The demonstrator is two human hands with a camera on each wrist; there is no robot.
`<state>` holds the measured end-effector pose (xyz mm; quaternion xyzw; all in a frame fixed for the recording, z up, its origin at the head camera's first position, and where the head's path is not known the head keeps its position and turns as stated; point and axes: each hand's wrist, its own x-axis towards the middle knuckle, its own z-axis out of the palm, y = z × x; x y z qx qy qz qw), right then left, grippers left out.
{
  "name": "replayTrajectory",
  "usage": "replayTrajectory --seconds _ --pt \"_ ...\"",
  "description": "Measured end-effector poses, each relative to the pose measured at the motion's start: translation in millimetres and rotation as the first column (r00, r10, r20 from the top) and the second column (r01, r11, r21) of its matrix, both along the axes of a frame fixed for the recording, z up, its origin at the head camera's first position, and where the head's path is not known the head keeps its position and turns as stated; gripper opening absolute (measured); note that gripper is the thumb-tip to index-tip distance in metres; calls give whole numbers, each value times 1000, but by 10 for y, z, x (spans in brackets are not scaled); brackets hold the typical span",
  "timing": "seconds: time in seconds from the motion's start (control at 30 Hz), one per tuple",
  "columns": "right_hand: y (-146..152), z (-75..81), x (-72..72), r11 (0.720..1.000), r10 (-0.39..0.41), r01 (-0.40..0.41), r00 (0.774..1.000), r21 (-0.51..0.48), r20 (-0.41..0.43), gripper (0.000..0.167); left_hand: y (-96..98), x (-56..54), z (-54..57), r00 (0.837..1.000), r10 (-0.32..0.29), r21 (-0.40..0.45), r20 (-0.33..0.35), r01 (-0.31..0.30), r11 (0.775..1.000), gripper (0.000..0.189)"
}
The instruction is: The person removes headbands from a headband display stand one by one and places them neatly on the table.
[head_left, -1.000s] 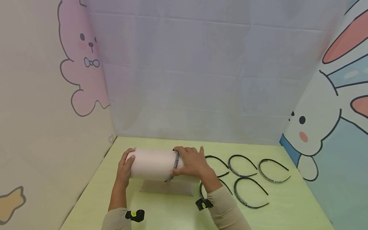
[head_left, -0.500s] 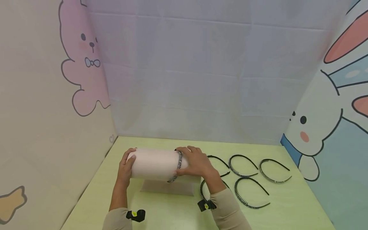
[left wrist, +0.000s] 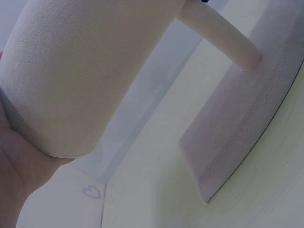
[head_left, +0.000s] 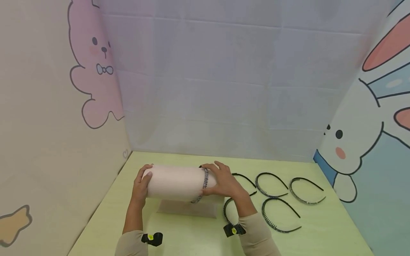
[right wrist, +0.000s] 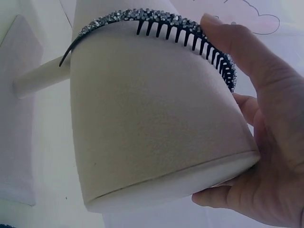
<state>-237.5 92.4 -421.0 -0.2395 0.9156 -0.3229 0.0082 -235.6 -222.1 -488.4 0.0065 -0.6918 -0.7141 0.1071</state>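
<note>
A pale, fabric-covered headband display stand has a thick horizontal roll (head_left: 176, 183) on a short post (left wrist: 223, 35), above a flat base (head_left: 187, 209). My left hand (head_left: 140, 185) holds the roll's left end, thumb in front. Near the right end, a sparkly black toothed headband (head_left: 205, 179) arches over the roll, its teeth (right wrist: 183, 40) showing in the right wrist view. My right hand (head_left: 224, 182) pinches this headband between the thumb at the front and fingers at the back. One lower tip hangs free of the roll in the right wrist view.
Several more toothed headbands lie on the pale green table to the right, including a front one (head_left: 267, 220) and a far-right one (head_left: 296, 193). My right forearm partly covers the nearest ones. A pale wall (head_left: 205, 89) stands behind the table, with cartoon-printed walls on both sides.
My right hand and the headband have slid rightward along the roll, closer to its right end. My left hand stays on the left end.
</note>
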Motion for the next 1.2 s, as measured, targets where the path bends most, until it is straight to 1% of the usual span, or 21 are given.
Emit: replayTrajectory --seconds 0.1,0.3,0.43,0.6,0.77,0.93,1.07,1.2 --pt "37 -14 11 999 2 -2 1000 -37 12 81 13 9 8 1000 -2 -2 2 2 1000 30" --pt "134 -111 -25 990 30 -31 1000 -139 -9 81 -16 -4 -16 1000 12 -24 -9 -12 1000 30" --pt "187 -165 -38 978 32 -26 999 -208 24 82 -39 -18 -39 1000 24 -35 5 -24 999 31" --pt "229 -203 -43 963 31 -18 998 -267 45 84 -28 -23 -41 1000 6 -25 3 -6 1000 32" --pt "251 -238 -18 953 46 -28 998 -301 52 84 -6 7 -28 1000 -1 -20 10 1 1000 32" --pt "285 -286 7 954 62 -43 997 -297 53 88 9 43 -44 1000 -7 -11 18 7 1000 31" --pt "302 -268 -13 950 66 -47 996 -308 52 89 10 33 -31 1000 0 -12 -3 0 1000 30" --pt "304 -246 -45 945 69 -40 994 -325 80 87 5 7 -3 1000 12 -23 -11 -13 1000 30"
